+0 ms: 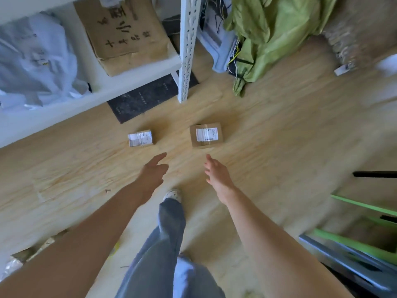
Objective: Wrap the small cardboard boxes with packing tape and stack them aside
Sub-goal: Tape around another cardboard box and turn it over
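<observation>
Hands — left (pixel 153 172), right (pixel 217 174) — open, boxes (pixel 140 138) (pixel 206 135) beyond

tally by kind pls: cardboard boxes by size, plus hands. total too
Small cardboard boxes on the floor: 2, left box and right box
Large cardboard box on the shelf: 1
Hands, both empty: 2, left hand and right hand
Total: 5

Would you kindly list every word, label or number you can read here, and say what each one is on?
Large cardboard box on the shelf: handwritten dark characters, too blurred to read.
Left small box: white label, print too small.
Right small box: white label, print too small.
Black mat: faint marks, unreadable.
</observation>
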A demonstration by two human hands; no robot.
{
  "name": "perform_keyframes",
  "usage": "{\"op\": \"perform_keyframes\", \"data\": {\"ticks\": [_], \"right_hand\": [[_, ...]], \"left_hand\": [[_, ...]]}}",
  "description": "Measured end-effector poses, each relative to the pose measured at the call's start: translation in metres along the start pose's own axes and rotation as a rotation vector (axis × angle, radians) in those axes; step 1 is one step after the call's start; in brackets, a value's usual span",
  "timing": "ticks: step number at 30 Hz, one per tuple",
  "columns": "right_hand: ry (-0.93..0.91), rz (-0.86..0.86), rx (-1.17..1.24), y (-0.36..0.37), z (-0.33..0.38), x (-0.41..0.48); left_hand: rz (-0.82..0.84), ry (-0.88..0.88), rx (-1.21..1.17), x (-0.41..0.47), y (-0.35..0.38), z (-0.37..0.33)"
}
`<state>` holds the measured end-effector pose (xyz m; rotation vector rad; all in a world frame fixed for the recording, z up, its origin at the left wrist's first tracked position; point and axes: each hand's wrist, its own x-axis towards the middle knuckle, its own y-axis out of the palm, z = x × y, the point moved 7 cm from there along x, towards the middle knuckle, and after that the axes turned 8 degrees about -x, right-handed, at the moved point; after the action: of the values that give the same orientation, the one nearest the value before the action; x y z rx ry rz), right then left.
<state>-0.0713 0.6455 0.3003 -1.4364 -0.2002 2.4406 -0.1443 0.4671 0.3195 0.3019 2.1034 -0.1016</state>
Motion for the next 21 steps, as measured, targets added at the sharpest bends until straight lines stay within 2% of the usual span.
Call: {"op": "perform_keyframes", "data": {"ticks": [5,12,18,21], "right_hand": [[0.043,-0.067,0.030,-0.040,0.010,0.086],[0.069,-0.114,0.030,-0.074,-0.003,0.244],[0.020,-0.086,-0.149,-0.082,-0.024,0.369],[0.053,-0.098,-0.254,-0.086,-0.042,0.420]], "left_hand": [[0.049,-0.041,0.136,0.087,0.039,-0.022],[0.071,-0.100,0.253,0.243,0.086,-0.013],[-0.004,-0.147,0.218,0.364,0.104,0.020],[-0.030,-0.183,0.210,0.412,0.110,0.042]]}}
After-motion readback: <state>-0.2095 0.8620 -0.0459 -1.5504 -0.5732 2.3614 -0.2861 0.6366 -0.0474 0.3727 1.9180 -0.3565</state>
